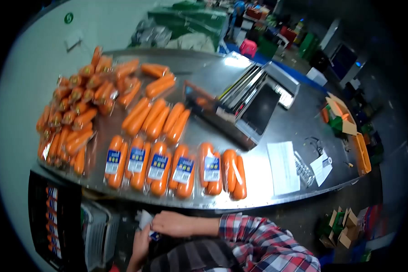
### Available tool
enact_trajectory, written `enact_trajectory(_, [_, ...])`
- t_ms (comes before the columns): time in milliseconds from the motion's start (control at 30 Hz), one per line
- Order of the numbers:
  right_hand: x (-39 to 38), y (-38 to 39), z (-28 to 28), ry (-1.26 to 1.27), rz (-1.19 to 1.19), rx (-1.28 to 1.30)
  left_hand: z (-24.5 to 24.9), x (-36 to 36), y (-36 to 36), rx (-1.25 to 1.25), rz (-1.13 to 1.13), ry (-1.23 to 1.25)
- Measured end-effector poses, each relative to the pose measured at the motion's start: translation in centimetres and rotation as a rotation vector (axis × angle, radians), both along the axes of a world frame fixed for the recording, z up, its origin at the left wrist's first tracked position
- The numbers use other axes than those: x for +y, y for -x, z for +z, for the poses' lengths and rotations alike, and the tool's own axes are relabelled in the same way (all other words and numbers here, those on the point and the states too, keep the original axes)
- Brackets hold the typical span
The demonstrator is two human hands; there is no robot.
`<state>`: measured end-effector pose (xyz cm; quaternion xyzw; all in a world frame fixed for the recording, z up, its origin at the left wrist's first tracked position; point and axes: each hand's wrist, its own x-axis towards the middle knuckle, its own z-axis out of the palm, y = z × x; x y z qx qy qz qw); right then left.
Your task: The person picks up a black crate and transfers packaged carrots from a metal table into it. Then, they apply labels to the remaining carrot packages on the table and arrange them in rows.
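Observation:
Below the table's front edge, my left hand is closed round a white paper strip with a small blue part showing, which looks like labels. My right hand reaches across and its bent fingers close on the same strip; the fingertips are partly hidden. On the table just beyond stands a row of carrot packs in clear film. Several carry blue and white labels, such as the labelled carrot pack. The rightmost carrot pack shows no label. Unlabelled carrot packs lie behind the row.
A large heap of bagged carrots covers the left of the metal table. A scale-like machine stands at the back centre. Paper sheets lie on the right. A dark crate with labelled packs sits below left, beside a grey crate.

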<state>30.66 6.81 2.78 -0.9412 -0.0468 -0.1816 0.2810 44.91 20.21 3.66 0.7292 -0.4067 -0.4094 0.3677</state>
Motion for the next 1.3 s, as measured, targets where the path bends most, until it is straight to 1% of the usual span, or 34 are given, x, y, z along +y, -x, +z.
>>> enact_trajectory(33, [0.1,0.1,0.7,-0.037,0.021,-0.06,-0.9,0.4,-0.4,-0.055,-0.094,0.004])
enact_trajectory(67, [0.4,0.2,0.5,-0.017,0.035,-0.068,-1.7,0.9,-0.8,-0.109,-0.185,0.014])
enact_trajectory(100, [0.8,0.1,0.1,-0.004,0.051,-0.076,-2.4,1.1,-1.2,-0.219,-0.297,0.048])
enact_trajectory(133, [1.3,0.1,-0.3,0.022,0.054,-0.101,-3.1,1.4,-1.4,-0.326,-0.337,0.145])
enact_trajectory(167, [1.5,0.1,-0.4,0.004,0.063,-0.086,-3.7,1.5,-1.4,-0.016,-0.103,-0.006])
enact_trajectory(233, [1.7,0.3,0.0,0.029,0.09,-0.188,-4.8,1.3,-1.3,0.605,0.365,-0.308])
enact_trajectory(267, [1.3,0.6,0.6,0.033,0.111,-0.071,-1.4,1.5,-1.2,-0.188,-0.155,-0.226])
enact_trajectory(300, [0.8,1.1,0.9,-0.055,0.019,-0.111,-2.2,2.2,-1.1,-0.024,0.0,-0.014])
enact_trajectory(367, [-0.3,2.1,1.9,-0.232,-0.162,-0.197,-4.3,2.9,-2.1,0.243,0.311,0.02])
enact_trajectory(400, [-2.1,3.3,2.3,-0.191,-0.205,-0.227,-6.8,3.8,-3.6,0.341,0.427,0.044])
enact_trajectory(433, [-3.8,5.0,3.7,-0.216,-0.319,-0.175,-10.0,5.0,-5.3,0.344,0.47,0.022])
enact_trajectory(467, [-6.2,7.2,3.9,-0.258,-0.415,-0.21,-7.5,3.8,-4.6,0.641,0.655,0.127])
enact_trajectory(500, [-8.8,9.3,5.3,-0.328,-0.518,-0.131,-5.0,2.7,-3.9,0.938,0.838,0.23])
enact_trajectory(533, [-10.0,12.8,7.5,-0.872,-0.728,0.022,-10.3,4.2,-6.5,1.143,0.774,0.207])
enact_trajectory(567, [-12.8,15.6,6.0,-0.375,-0.854,-0.091,-5.5,2.1,-3.8,0.895,0.919,0.241])
enact_trajectory(600, [-14.4,18.1,6.5,-0.452,-0.883,-0.089,-6.3,2.9,-4.5,0.897,0.71,0.202])
enact_trajectory(633, [-16.0,20.7,7.1,-0.529,-0.913,-0.09,-5.7,3.0,-3.9,0.825,0.591,0.209])
enact_trajectory(667, [-17.7,23.3,7.7,-0.606,-0.944,-0.094,-2.8,2.2,-2.2,0.781,0.499,0.129])
enact_trajectory(700, [-17.2,23.6,10.4,-0.675,-1.201,0.135,-1.6,2.0,-1.5,0.654,0.296,0.04])
enact_trajectory(767, [-18.7,26.9,8.7,-0.708,-1.138,0.197,-1.1,2.0,-0.3,0.696,0.153,-0.166])
enact_trajectory(833, [-19.1,28.5,6.4,-0.753,-1.128,0.244,-2.1,2.3,0.7,0.707,0.13,-0.254])
enact_trajectory(867, [-18.7,27.8,6.7,-0.727,-1.1,0.331,-1.7,2.1,1.1,0.703,0.127,-0.277])
enact_trajectory(900, [-17.8,26.8,7.2,-0.731,-1.102,0.362,-1.0,1.9,1.5,0.75,0.121,-0.292])
enact_trajectory(967, [-18.5,27.5,3.1,-0.821,-1.066,0.412,0.9,1.2,2.2,0.842,0.113,-0.322])
enact_trajectory(1033, [-18.4,26.1,1.6,-0.772,-1.029,0.476,1.4,1.4,2.1,0.896,0.062,-0.355])
enact_trajectory(1067, [-18.1,25.0,1.5,-0.758,-1.056,0.52,1.4,1.5,1.9,0.924,0.033,-0.37])
enact_trajectory(1100, [-17.9,24.5,1.2,-0.793,-1.042,0.502,0.9,1.7,1.5,0.834,-0.047,-0.434])
enact_trajectory(1167, [-17.7,24.6,-1.9,-0.359,-1.107,0.548,-0.3,2.1,0.3,0.648,-0.212,-0.553])
enact_trajectory(1200, [-17.5,24.3,-1.6,-0.356,-1.048,0.515,-0.2,2.1,0.0,0.603,-0.34,-0.546])
enact_trajectory(1233, [-17.1,24.1,-0.8,-0.353,-1.211,0.637,-0.8,2.6,-0.6,0.591,-0.377,-0.581])
enact_trajectory(1300, [-17.2,24.4,-0.2,-0.253,-1.283,0.695,-1.5,3.6,-1.7,0.645,-0.352,-0.586])
